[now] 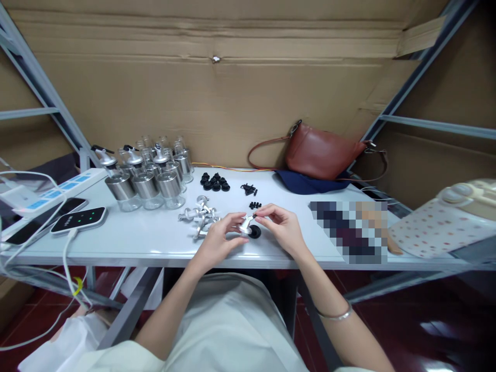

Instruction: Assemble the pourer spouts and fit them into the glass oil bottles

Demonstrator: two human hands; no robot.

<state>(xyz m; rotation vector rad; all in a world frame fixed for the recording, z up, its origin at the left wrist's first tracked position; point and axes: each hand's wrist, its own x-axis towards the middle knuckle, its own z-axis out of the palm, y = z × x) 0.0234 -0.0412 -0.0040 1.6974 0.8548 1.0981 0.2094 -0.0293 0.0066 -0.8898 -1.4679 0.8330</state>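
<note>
Near the table's front edge, my left hand [222,238] holds a silver metal pour spout [245,225] between thumb and fingers. My right hand [281,227] pinches a small black part [254,217] against the spout's tip; its exact shape is too small to tell. Just below the spout is a round black stopper [254,232]; whether it is joined to the spout I cannot tell. Several loose metal spouts [201,214] lie left of my hands. Beyond my fingers are small black pieces [254,205], a pile of black levers [248,189] and a cluster of black stoppers [215,182].
Several glass bottles with steel bands [145,185] stand at the back left, three topped with spouts. A power strip [64,190] and a cabled device [79,220] lie left. A brown handbag [320,152] rests on dark blue cloth [300,184]. A spotted container [437,225] stands right.
</note>
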